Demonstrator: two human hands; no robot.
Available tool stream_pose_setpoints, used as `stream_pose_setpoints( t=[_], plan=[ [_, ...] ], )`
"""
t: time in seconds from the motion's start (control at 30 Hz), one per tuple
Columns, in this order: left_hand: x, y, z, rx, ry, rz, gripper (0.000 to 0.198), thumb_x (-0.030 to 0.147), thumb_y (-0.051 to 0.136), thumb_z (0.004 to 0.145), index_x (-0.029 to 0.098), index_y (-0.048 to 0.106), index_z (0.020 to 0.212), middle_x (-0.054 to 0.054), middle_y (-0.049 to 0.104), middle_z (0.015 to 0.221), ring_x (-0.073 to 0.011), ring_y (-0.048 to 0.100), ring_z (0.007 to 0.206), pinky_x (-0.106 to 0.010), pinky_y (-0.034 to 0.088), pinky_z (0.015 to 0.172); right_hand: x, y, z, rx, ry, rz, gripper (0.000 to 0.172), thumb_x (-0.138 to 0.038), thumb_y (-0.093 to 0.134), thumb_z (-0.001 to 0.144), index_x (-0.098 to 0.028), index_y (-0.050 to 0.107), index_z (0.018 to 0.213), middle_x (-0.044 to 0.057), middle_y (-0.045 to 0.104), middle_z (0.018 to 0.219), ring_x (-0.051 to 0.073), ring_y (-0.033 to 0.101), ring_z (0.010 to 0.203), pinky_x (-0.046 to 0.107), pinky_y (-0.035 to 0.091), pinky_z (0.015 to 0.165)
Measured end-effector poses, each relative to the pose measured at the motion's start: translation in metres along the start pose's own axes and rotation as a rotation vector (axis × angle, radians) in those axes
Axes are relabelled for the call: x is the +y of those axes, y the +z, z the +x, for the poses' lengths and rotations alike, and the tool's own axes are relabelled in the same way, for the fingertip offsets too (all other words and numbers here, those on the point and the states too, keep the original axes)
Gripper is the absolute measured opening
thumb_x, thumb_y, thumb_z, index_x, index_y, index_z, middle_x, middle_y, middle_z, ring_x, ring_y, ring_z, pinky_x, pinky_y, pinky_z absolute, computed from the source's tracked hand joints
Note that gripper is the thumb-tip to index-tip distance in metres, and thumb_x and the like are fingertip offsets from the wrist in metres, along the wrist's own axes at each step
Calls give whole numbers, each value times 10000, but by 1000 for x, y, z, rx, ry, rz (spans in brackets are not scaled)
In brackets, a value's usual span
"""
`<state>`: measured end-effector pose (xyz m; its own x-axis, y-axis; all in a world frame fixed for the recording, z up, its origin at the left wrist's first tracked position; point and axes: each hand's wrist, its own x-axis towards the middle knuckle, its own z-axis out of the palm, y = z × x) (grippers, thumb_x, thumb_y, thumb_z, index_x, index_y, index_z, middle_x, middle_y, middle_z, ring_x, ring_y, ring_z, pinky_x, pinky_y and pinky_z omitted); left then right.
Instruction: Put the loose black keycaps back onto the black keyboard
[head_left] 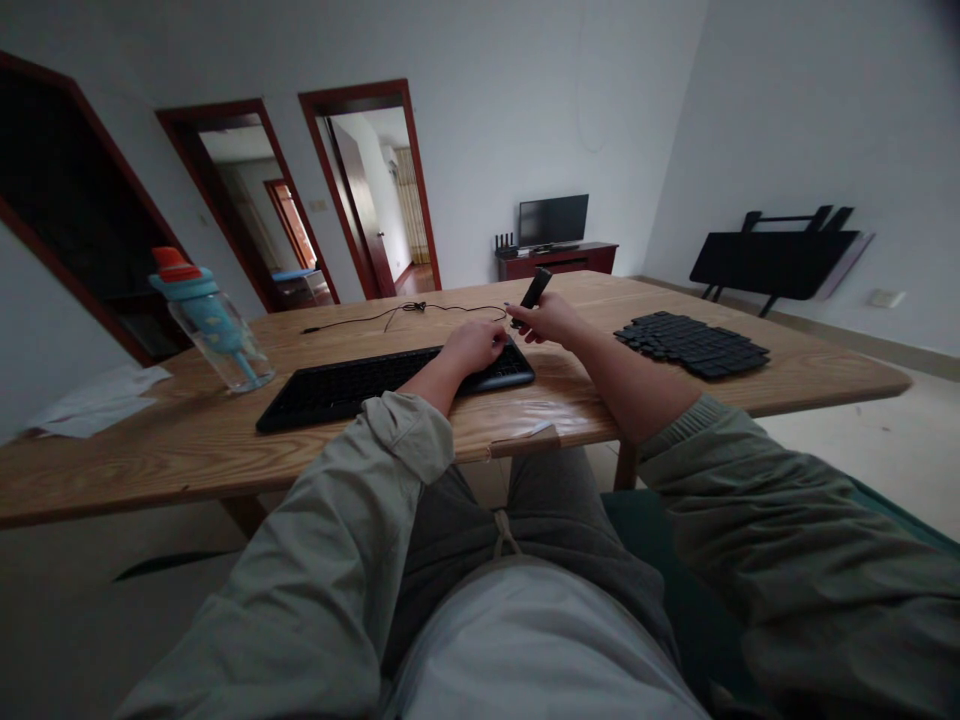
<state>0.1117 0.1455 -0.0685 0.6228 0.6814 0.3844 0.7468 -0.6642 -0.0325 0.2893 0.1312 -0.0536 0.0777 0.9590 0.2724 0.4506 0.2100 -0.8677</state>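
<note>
A black keyboard (352, 385) lies on the wooden table in front of me. My left hand (474, 345) rests over its right end with the fingers curled closed; whatever may be between them is hidden. Just to the right, my right hand (551, 318) grips a dark, stick-shaped object (535, 288) that points up and away from me; its exact kind is not clear. Off to the right, a flat group of loose black keycaps (690, 340) lies on the table. Behind the keyboard, a thin black cable (352, 324) runs across the wood.
A clear bottle (229, 335) with a blue and red lid stands at the left. White papers (97, 400) lie near the table's left side. The wooden table (817, 375) has tape on its front edge. Farther back are a television (553, 220) and a folded black table (772, 262).
</note>
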Motion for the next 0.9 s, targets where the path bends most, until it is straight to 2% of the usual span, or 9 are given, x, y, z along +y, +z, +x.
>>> stream_pose_setpoints(
  t=[0.27,0.37,0.43,0.53,0.6,0.67,0.77,0.83,0.9],
  plan=[
    [0,-1,1,-29,42,64,272,257,537,937,232,784,1047,-73,753,1058,-243,674,990,-321,502,886,0,-2,-1,-46,-92,-66,260,-295,708,907,-138,622,719,40,634,581,110,558,440,214,405,387],
    [0,0,3,-24,40,83,280,282,535,940,238,790,1046,-79,753,1052,-249,676,976,-326,505,873,2,-3,2,-86,-176,-118,260,-301,722,886,-141,635,700,36,623,591,113,548,490,221,408,440],
    [0,0,3,-21,31,91,286,297,530,945,234,793,1038,-87,751,1056,-255,676,976,-333,505,877,5,2,6,-53,-193,-98,258,-283,724,870,-147,626,674,25,608,597,111,531,536,219,405,487],
    [3,-3,3,-30,23,77,273,299,543,940,247,791,1040,-78,747,1081,-253,673,1005,-327,497,897,7,18,13,56,-95,137,247,-241,643,886,-163,587,658,15,586,628,112,523,586,220,420,541],
    [6,-4,3,-48,19,62,251,289,560,924,253,791,1014,-69,749,1087,-252,674,1019,-322,494,902,6,33,19,68,2,373,248,-217,559,900,-179,546,655,7,555,622,112,519,580,225,434,549],
    [8,-6,4,-54,2,54,235,283,569,910,241,792,972,-75,752,1071,-256,680,1007,-321,499,887,5,46,23,66,63,503,259,-222,537,892,-194,504,637,-5,511,594,110,489,540,228,420,513],
    [2,-9,4,-55,-3,10,220,262,587,883,219,792,951,-83,761,1023,-253,689,966,-317,506,853,4,57,27,119,78,492,262,-265,564,877,-210,478,636,-18,480,568,111,446,497,233,377,455],
    [-11,-12,1,-20,-10,-61,213,244,601,871,213,793,958,-71,770,997,-236,691,946,-307,503,854,4,59,27,147,75,472,251,-275,555,882,-219,467,653,-23,470,557,114,445,490,234,372,446],
    [-30,-17,-3,61,-73,-146,213,248,607,876,202,792,972,-61,777,976,-217,689,923,-296,500,855,2,60,25,168,79,457,244,-269,538,888,-228,448,665,-33,447,544,114,435,482,233,368,443]
  ],
)
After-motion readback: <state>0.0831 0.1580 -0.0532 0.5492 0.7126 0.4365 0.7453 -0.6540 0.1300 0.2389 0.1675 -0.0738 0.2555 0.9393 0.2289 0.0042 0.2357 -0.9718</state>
